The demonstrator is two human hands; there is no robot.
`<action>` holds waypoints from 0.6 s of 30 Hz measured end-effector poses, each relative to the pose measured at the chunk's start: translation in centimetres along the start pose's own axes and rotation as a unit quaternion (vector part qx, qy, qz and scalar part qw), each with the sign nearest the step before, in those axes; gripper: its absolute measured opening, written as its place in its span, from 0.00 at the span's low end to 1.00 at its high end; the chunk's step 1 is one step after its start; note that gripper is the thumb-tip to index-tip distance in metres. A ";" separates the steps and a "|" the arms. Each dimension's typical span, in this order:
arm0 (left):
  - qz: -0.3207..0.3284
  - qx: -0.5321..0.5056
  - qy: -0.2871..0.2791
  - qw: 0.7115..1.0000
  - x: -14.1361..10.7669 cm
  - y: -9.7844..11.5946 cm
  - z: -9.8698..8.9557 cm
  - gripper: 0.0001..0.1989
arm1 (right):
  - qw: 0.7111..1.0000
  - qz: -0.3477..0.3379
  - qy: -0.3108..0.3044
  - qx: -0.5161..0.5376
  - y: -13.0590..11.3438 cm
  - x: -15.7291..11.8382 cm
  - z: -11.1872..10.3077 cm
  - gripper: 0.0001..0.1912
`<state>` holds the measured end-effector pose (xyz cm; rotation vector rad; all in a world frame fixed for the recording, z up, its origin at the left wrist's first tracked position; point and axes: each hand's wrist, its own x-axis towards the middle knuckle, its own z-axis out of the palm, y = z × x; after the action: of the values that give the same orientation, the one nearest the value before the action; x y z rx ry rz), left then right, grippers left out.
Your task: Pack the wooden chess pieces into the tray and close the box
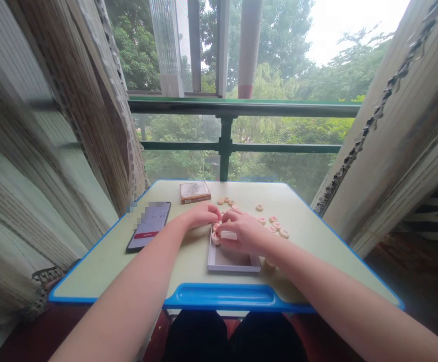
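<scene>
A shallow white box tray (234, 268) lies on the pale table, with round wooden pieces (215, 238) marked in red along its left side. My right hand (243, 230) reaches over the tray, its curved fingers at those pieces; whether it grips one is hard to tell. Beyond the tray's far left corner, my left hand (203, 215) has its fingers bent together at a piece, and what it holds is too small to make out. Several more round pieces (275, 225) are scattered to the right of my right hand, and others (226, 200) lie behind both hands.
A phone (151, 226) lies on the left of the table (105, 271). Near the far edge sits a closed box (195, 191). A blue molded trough (224, 295) runs along the near edge. Curtains hang at both sides, and a green railing (241, 108) stands beyond.
</scene>
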<state>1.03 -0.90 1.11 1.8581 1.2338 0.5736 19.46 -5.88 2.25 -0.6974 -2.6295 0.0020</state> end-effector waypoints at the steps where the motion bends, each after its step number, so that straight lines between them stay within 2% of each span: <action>1: 0.002 0.004 -0.001 1.000 0.0 0.0 0.0 0.08 | 1.000 -0.002 -0.001 0.001 0.0 0.0 0.0 0.08; 18: 0.009 -0.002 -0.004 1.000 -0.1 0.2 0.0 0.09 | 0.999 -0.004 0.017 0.028 0.5 -0.1 -0.1 0.07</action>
<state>1.09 -1.02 1.25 1.8679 1.2112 0.5785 19.78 -5.47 2.25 -0.6634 -2.5889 0.0601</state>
